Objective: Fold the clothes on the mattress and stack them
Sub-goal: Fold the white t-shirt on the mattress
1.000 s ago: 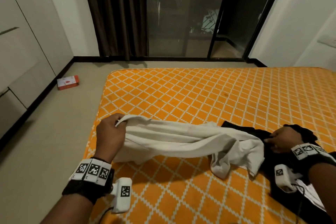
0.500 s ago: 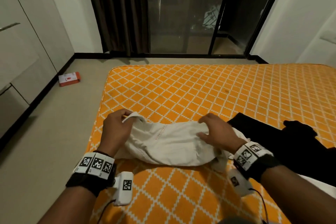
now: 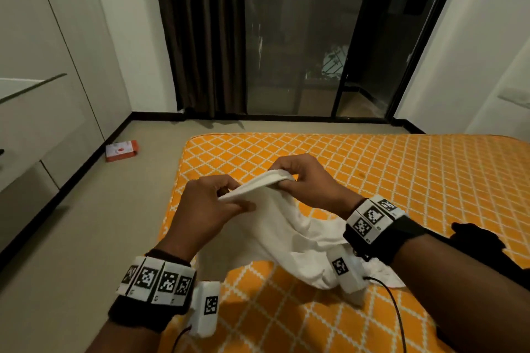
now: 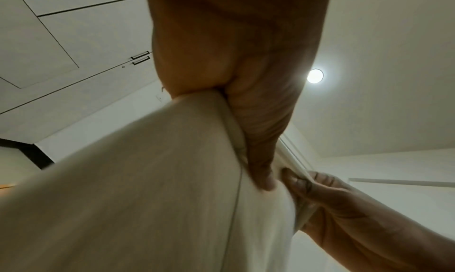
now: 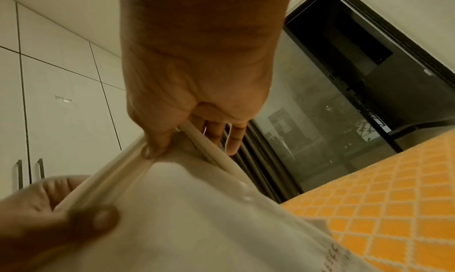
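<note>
A white garment [image 3: 275, 238] hangs from both my hands above the near left corner of the orange patterned mattress [image 3: 401, 180]. My left hand [image 3: 226, 195] pinches its folded hem at the left end. My right hand [image 3: 289, 179] pinches the same hem just to the right, the two hands close together. The cloth droops down to the mattress under my right wrist. In the left wrist view my thumb presses the white garment [image 4: 147, 188] against the fingers. In the right wrist view the thumb and fingers clamp the white garment's [image 5: 209, 208] edge. A black garment [image 3: 476, 241] lies at the right.
A small orange and white box [image 3: 122, 150] lies on the floor left of the mattress. White cupboards [image 3: 34, 94] line the left wall. A dark curtain [image 3: 200, 31] and glass sliding door [image 3: 292, 37] stand beyond the mattress's far edge.
Both hands have lifted the white garment off the mattress and come close together on its hem. My right hand earlier lay on the black garment, then moved left onto the white one.
</note>
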The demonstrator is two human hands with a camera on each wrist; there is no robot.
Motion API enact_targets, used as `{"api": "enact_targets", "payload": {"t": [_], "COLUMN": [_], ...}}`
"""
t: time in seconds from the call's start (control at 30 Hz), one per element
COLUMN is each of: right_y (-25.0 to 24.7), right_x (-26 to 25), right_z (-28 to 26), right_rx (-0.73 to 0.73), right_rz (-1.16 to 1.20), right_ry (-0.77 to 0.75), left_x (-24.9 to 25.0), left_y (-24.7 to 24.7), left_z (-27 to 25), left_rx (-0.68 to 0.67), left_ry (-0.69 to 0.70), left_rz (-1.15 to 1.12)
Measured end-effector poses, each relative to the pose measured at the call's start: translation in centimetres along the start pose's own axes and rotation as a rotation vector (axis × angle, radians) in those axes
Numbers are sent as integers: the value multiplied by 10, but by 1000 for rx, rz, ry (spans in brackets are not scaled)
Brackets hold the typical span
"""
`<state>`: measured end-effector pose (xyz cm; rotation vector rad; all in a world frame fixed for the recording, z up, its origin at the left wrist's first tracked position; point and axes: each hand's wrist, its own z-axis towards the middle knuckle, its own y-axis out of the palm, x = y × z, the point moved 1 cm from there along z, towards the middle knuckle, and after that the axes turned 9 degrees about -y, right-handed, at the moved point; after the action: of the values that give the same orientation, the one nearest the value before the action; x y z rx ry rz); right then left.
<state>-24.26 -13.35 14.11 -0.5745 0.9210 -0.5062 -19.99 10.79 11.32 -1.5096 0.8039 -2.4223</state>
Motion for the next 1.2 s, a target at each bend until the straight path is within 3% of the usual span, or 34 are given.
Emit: {"api": "enact_targets", "payload": {"t": [0.13, 0.27, 0.33, 0.4, 0.47, 0.53, 0.6, 0.73, 0.87, 0.97, 1.2], "right_y": [-44, -82, -98, -116, -134, -148, -158, -173, -190, -211, -233], "right_x": [-30, -60, -74, -90, -105, -114, -112, -95, -93, -84, -103], "right_z": [6, 21, 26, 24, 17, 8, 0, -11, -30, -44, -47], "right_rx": [113, 395, 444, 360, 179, 15, -57, -39, 116, 178, 453], "right_rz": [82, 78, 72, -21, -159, -331, -518, -814, -904, -821, -131], "right_ry": [-9, -22, -31, -79, -87, -9, 98, 260, 381, 488, 545], "left_x": [11, 40, 60, 85, 108, 129, 147, 169, 170, 165, 159], "left_y": [-20, -57, -77, -97, -117, -131, -139, -153, -168, -184, -196], "left_z": [5, 25, 38, 45, 52, 56, 55, 46, 42, 43, 39], "left_rx": [18, 153, 208, 240, 271, 317, 368, 486, 564, 619, 564], "left_ry": [-34, -8, 35, 71, 75, 88, 114, 163, 147, 84, 39], "left_rz": [141, 270, 269, 253, 234, 222, 224, 204, 228, 252, 386]}}
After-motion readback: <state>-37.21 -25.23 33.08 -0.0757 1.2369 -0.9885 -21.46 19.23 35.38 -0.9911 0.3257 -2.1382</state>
